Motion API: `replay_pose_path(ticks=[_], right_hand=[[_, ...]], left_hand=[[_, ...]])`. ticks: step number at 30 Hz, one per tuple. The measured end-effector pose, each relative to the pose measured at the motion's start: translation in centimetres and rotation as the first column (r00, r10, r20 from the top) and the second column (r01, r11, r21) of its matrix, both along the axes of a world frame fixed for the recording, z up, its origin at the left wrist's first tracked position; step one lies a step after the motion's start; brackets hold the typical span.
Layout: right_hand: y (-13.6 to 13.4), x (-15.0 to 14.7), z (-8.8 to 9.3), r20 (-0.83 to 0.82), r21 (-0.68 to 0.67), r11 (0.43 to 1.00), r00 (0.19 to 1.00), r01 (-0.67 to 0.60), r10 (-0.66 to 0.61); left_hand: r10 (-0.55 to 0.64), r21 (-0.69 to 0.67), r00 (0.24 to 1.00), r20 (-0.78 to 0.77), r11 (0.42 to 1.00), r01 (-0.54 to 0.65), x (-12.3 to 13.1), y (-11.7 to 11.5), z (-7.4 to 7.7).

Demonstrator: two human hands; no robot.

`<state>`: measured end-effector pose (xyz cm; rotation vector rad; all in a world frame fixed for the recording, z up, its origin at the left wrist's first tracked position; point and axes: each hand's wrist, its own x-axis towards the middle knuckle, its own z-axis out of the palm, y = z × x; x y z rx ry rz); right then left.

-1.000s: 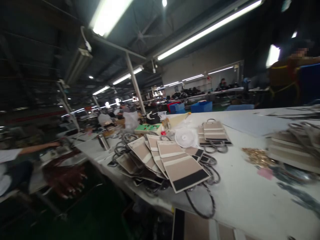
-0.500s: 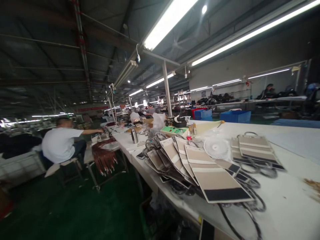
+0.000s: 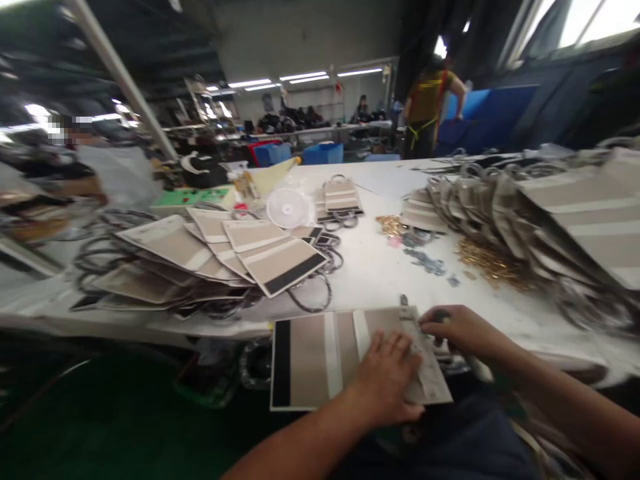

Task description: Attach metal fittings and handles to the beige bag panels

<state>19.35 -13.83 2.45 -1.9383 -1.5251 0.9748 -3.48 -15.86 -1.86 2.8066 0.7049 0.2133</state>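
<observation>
Bag panel: a flat beige bag panel [image 3: 307, 360] with two white stripes and a black band at its left end lies at the lower center of the frame, at the near edge of the white counter [image 3: 360, 267].
Left hand: the left hand [image 3: 387, 377] rests palm down on the panel's right half, fingers spread, grasping nothing.
Right hand: the right hand [image 3: 453, 327] has its fingers curled at the panel's right edge, by something dark; whether it grips that, I cannot tell.
Left pile: fanned beige panels [image 3: 273, 253] with dark loop handles [image 3: 313, 293], left of center.
Fan: a round white fan [image 3: 287, 208] just behind that pile.
Small stack: striped panels [image 3: 343, 197], upper center.
Right pile: leaning panels [image 3: 595, 193] at the right edge of the frame.
Loose hardware: brass-colored pieces [image 3: 495, 267] beside the right pile; silver-gray pieces [image 3: 425, 261] to their left.
Background: a co-worker [image 3: 425, 110], upper right; blue bins [image 3: 323, 153], upper center.
</observation>
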Motion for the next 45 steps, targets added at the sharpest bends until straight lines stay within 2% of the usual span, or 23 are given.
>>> replay_pose_path(ticks=[2, 4, 6, 15, 22, 30, 36, 38, 40, 41, 42, 43, 45], right_hand=[[-2.6, 1.1, -0.4, -0.183, -0.140, 0.989, 0.980, 0.047, -0.072], [-3.0, 0.7, -0.6, -0.326, -0.190, 0.978, 0.935, 0.080, -0.140], [-2.6, -0.1, -0.8, -0.352, -0.202, 0.976, 0.923, 0.085, -0.154], [-2.2, 0.5, -2.5, -0.209, -0.189, 0.981, 0.976, 0.029, -0.069], [-2.0, 0.4, -2.3, -0.026, -0.134, 0.990, 0.999, -0.038, 0.035], [-2.0, -0.2, -2.3, 0.192, -0.025, 0.997, 0.978, -0.076, 0.079], [-1.9, 0.2, -1.7, 0.193, -0.040, 0.991, 0.972, -0.130, 0.135], [-2.0, 0.7, -1.0, 0.135, -0.032, 0.995, 0.986, -0.098, 0.102], [-2.3, 1.2, -0.1, 0.005, 0.006, 1.000, 1.000, 0.028, -0.028], [-2.4, 1.3, 0.4, -0.115, 0.044, 0.991, 0.986, 0.124, -0.118], [-2.5, 1.3, 0.8, -0.275, 0.087, 0.969, 0.940, 0.233, -0.201], [-2.5, 1.1, 1.2, -0.456, 0.122, 0.932, 0.853, 0.342, -0.254], [-2.2, 0.6, 1.7, -0.760, 0.152, 0.840, 0.605, 0.521, -0.238]], left_hand=[[-0.012, 0.011, 0.998, 0.063, 1.000, 0.012, 0.5, 0.7, -1.0], [-0.020, 0.006, 0.996, 0.082, 1.000, 0.019, 0.6, 0.8, -1.4], [-0.025, 0.004, 0.996, 0.091, 1.000, 0.025, 0.6, 0.7, -1.4], [-0.064, 0.047, 0.992, 0.105, 0.997, 0.060, 0.4, 1.0, -2.1], [-0.082, 0.076, 0.992, 0.093, 0.994, 0.075, 0.6, 1.1, -2.3], [-0.074, 0.069, 0.996, 0.054, 0.995, 0.070, 0.8, 1.2, -2.0], [-0.072, 0.080, 0.997, 0.002, 0.994, 0.072, 1.0, 1.0, -1.1], [-0.069, 0.081, 0.998, -0.008, 0.994, 0.070, 1.1, 1.0, -0.9], [-0.068, 0.075, 0.998, -0.012, 0.995, 0.069, 1.1, 1.0, -0.8], [-0.069, 0.070, 0.998, -0.014, 0.995, 0.069, 1.1, 1.1, -0.7], [-0.071, 0.064, 0.997, -0.016, 0.995, 0.072, 1.1, 1.1, -0.7], [-0.075, 0.059, 0.997, -0.019, 0.995, 0.076, 1.2, 1.2, -0.7], [-0.079, 0.055, 0.997, -0.028, 0.995, 0.080, 1.2, 1.4, -0.6]])
